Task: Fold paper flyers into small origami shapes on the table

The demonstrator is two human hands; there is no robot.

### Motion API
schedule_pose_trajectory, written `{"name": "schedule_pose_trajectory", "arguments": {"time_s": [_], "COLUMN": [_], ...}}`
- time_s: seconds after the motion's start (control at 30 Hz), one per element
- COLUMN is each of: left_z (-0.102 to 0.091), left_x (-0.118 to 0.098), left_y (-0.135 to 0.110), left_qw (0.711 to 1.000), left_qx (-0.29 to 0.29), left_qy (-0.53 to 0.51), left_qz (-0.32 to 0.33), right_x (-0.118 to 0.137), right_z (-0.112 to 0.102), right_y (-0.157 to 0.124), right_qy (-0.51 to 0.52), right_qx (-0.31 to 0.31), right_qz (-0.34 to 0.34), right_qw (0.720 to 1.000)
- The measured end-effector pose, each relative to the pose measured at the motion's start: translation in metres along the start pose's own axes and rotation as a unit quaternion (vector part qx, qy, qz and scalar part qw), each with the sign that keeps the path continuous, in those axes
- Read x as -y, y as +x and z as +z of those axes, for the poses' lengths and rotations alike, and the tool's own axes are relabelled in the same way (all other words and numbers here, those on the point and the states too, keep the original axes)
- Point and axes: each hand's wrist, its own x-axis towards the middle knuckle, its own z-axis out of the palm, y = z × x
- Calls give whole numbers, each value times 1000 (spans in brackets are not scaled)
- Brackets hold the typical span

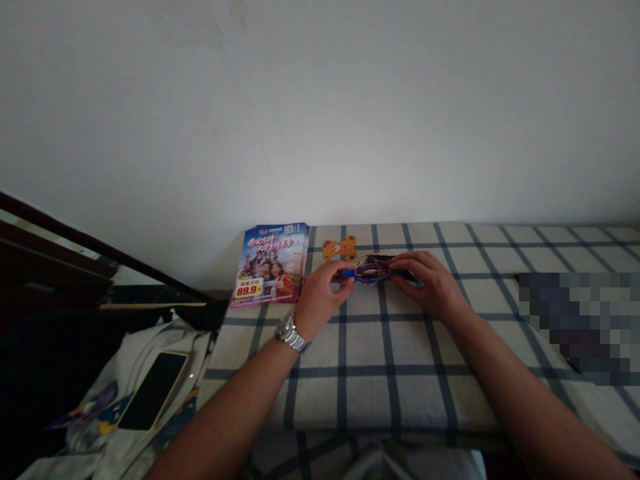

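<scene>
Between my two hands is a small folded piece of printed paper (371,271), blue with red and white, held just over the checked cloth. My left hand (321,293), with a metal watch at the wrist, pinches its left end between thumb and fingers. At the other end, my right hand (429,280) grips the paper in the same way. The folds stand partly apart in the middle, and the fingers cover both ends. Behind the paper lies a flat orange bear cut-out (340,248). A stack of colourful leaflets (273,267) sits left of my left hand.
A blue-and-white checked cloth (367,360) covers the surface, which meets a pale wall (350,120) at the back. Lower left, a phone (154,392) lies on a white bag (90,427). A dark rail (100,247) runs along the left. A blurred patch (590,327) is at right.
</scene>
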Motion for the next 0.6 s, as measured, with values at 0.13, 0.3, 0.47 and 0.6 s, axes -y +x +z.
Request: {"name": "schedule_pose_trajectory", "arguments": {"time_s": [0.13, 0.3, 0.47, 0.6], "left_z": [-1, -2, -4, -4], "left_x": [-2, -4, -4, -5], "left_y": [0, 0, 0, 0], "left_qw": [1000, 1000, 999, 1000], "left_qx": [2, -4, -9, -9], "left_qy": [2, 17, 21, 7], "left_qz": [7, 17, 22, 27], "right_x": [2, 4, -2, -13], "right_z": [-2, -4, -5, -2], "right_y": [0, 0, -1, -5], "right_qy": [-11, -13, -23, -44], "right_qx": [-12, -36, -39, 0], "right_qz": [4, 25, 58, 80], "right_qw": [1000, 999, 997, 996]}}
